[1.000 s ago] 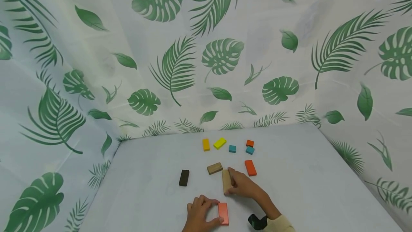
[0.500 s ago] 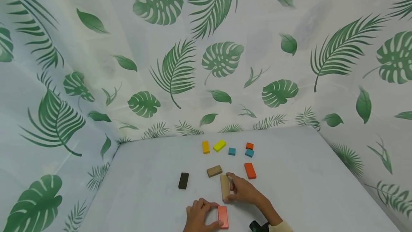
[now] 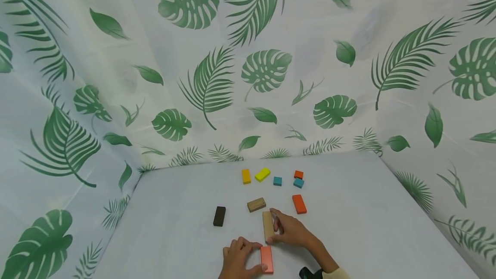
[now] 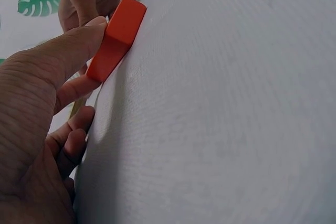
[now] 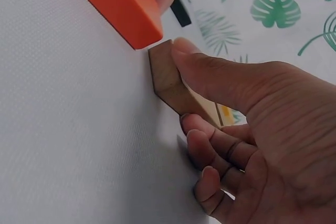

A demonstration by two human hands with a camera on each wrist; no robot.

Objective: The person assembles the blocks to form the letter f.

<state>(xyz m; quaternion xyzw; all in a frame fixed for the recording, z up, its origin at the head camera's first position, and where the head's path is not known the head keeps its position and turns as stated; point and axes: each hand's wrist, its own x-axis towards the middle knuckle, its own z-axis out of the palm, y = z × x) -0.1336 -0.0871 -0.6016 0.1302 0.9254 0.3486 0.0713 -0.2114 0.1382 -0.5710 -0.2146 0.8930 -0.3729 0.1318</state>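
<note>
In the head view, my left hand (image 3: 237, 259) pinches a coral-orange block (image 3: 266, 258) by its ends, thumb at the near end and a finger at the far end. The block (image 4: 124, 22) lies flat on the white surface. Just beyond it, my right hand (image 3: 290, 230) holds a light wooden block (image 3: 267, 224) lengthwise between thumb and fingers. The near end of this wooden block (image 5: 167, 74) sits close to the coral block's far end, almost in line; whether they touch I cannot tell. A second, browner wooden block (image 3: 256, 204) lies just past the right hand.
A dark brown block (image 3: 219, 216) lies to the left, a red-orange block (image 3: 299, 204) to the right. Farther back are an amber block (image 3: 246, 176), a yellow block (image 3: 262, 174), two small blue blocks (image 3: 277, 181) and a small orange one (image 3: 299, 174). Leaf-print cloth (image 3: 263, 111) surrounds the table.
My right hand has brought the light wooden block nearer to me and slightly left, narrowing the gap to the coral block. My left hand keeps its hold in place. The head view has shifted slightly.
</note>
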